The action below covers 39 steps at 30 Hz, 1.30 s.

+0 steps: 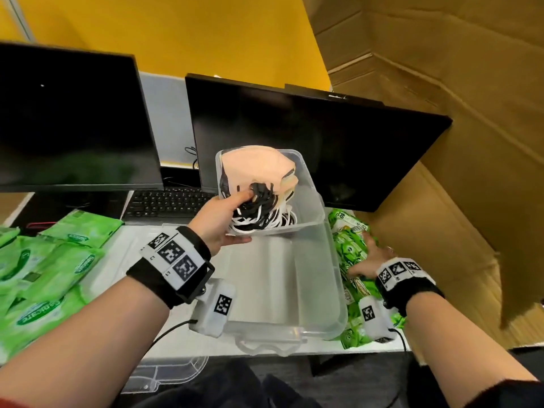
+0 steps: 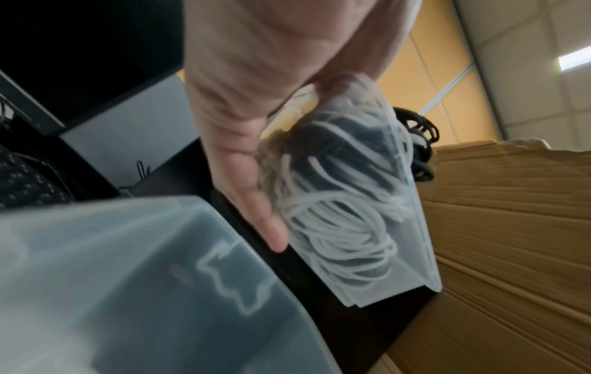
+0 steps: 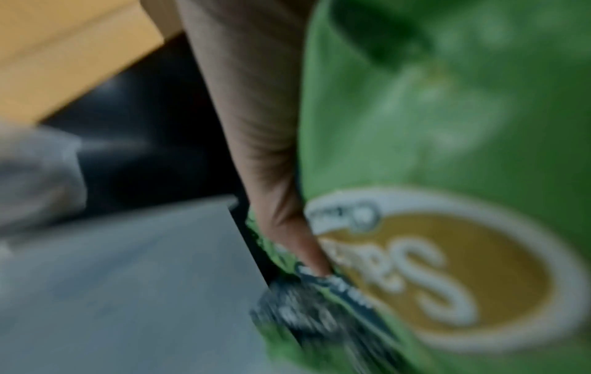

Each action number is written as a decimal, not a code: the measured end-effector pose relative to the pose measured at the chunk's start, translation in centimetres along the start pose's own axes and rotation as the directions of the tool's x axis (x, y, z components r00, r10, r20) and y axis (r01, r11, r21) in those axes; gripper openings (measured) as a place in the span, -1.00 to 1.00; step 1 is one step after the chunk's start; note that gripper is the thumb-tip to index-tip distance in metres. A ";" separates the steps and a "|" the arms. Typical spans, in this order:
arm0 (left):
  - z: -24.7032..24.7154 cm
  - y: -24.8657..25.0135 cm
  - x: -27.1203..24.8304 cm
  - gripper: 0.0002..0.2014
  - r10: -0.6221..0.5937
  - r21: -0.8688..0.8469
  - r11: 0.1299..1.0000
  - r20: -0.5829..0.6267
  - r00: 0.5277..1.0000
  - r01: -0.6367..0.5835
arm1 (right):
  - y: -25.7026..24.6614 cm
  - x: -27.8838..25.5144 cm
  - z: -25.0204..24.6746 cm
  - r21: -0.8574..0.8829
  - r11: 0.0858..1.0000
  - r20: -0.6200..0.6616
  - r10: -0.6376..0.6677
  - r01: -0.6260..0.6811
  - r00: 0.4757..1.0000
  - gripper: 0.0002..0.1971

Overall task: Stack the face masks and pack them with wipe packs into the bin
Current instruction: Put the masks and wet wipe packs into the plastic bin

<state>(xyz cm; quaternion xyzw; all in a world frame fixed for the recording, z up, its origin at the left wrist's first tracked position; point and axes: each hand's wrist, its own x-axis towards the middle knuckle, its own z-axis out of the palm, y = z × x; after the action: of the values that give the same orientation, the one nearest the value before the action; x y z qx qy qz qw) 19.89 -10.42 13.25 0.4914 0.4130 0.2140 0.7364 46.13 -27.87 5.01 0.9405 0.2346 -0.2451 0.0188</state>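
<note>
My left hand (image 1: 226,219) grips a small clear tub (image 1: 306,195) by its near rim, with the thumb inside and the fingers beneath. The tub is lifted and tilted above the far end of the large clear bin (image 1: 332,290). In it lie stacked face masks (image 1: 259,166), peach on top, with tangled black and white ear loops (image 2: 336,227). My right hand (image 1: 371,257) lies over a green wipe pack (image 1: 350,240) in a pile right of the bin. Its thumb (image 3: 265,151) is pressed along that pack (image 3: 447,126). The large bin (image 2: 128,278) holds nothing that I can see.
Several more green wipe packs (image 1: 53,269) lie on the white table left of the bin. Two dark monitors (image 1: 294,136) and a keyboard (image 1: 167,201) stand behind. A big cardboard box (image 1: 456,172) walls the right side. A clear lid (image 1: 164,372) sits at the front edge.
</note>
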 end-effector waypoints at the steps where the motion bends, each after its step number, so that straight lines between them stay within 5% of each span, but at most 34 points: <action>1: -0.4 0.2 0.1 -0.62 0.008 -0.006 1.000 -0.011 1.000 -0.008 | 0.1 0.1 -0.2 0.045 0.999 -0.003 0.002 -0.002 1.000 0.26; 5: -2.5 1.5 1.0 -0.62 0.061 -0.035 0.997 -0.067 0.996 -0.063 | 0.3 0.2 -4.0 0.368 0.929 -0.168 0.022 0.042 0.986 0.31; 9: -4.4 3.1 1.8 -0.65 0.093 -0.078 0.992 -0.125 0.988 -0.103 | -3.5 -4.3 -11.2 0.614 0.702 -0.382 -0.136 0.361 0.914 0.11; 11: -5.5 3.9 2.1 -0.66 0.110 -0.116 0.985 -0.152 0.982 -0.129 | -6.8 -6.6 -13.0 0.720 0.520 -0.381 -0.258 0.460 0.888 0.03; 14: -7.3 4.7 2.3 -0.64 0.147 -0.118 0.978 -0.203 0.968 -0.173 | -11.7 -7.1 -10.9 0.846 0.350 -0.219 -0.461 0.403 0.860 0.03; 18: -9.7 4.8 2.1 -0.69 0.167 -0.087 0.977 -0.245 0.955 -0.193 | -16.2 -5.1 -4.5 0.875 0.420 0.047 -0.569 0.241 0.821 -0.11; 26: -12.5 3.0 1.6 -0.69 0.082 -0.083 0.991 -0.276 0.958 -0.108 | -18.8 0.6 3.8 0.603 0.797 0.495 -0.402 0.029 0.771 -0.08; 29: -12.5 2.5 1.3 -0.85 0.061 -0.087 0.992 -0.266 0.962 -0.086 | -19.5 1.6 5.0 0.252 0.937 0.454 -0.335 0.241 0.826 -0.07; 31: -12.7 2.2 1.2 -0.87 0.059 -0.073 0.994 -0.257 0.965 -0.080 | -20.6 0.8 5.1 0.013 0.901 0.265 -0.421 0.434 0.867 -0.21; 33: -13.0 1.9 1.1 -0.86 0.064 -0.069 0.994 -0.258 0.964 -0.084 | -21.6 -0.4 5.3 -0.091 0.842 0.104 -0.524 0.532 0.846 -0.29; 36: -13.2 1.7 0.9 -0.81 0.070 -0.056 0.995 -0.267 0.961 -0.088 | -22.3 -2.3 6.5 -0.206 0.841 0.145 -0.480 0.501 0.865 -0.31; 39: -13.3 1.7 0.7 -0.69 0.072 -0.037 0.996 -0.264 0.962 -0.085 | -22.0 -2.4 7.9 -0.310 0.856 0.212 -0.362 0.413 0.908 0.07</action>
<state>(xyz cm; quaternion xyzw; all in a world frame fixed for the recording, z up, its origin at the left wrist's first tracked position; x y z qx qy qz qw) 9.51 -1.93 12.17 0.4570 0.4818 0.3161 0.6776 30.81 -10.54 0.92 0.8349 0.4570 -0.2666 0.1519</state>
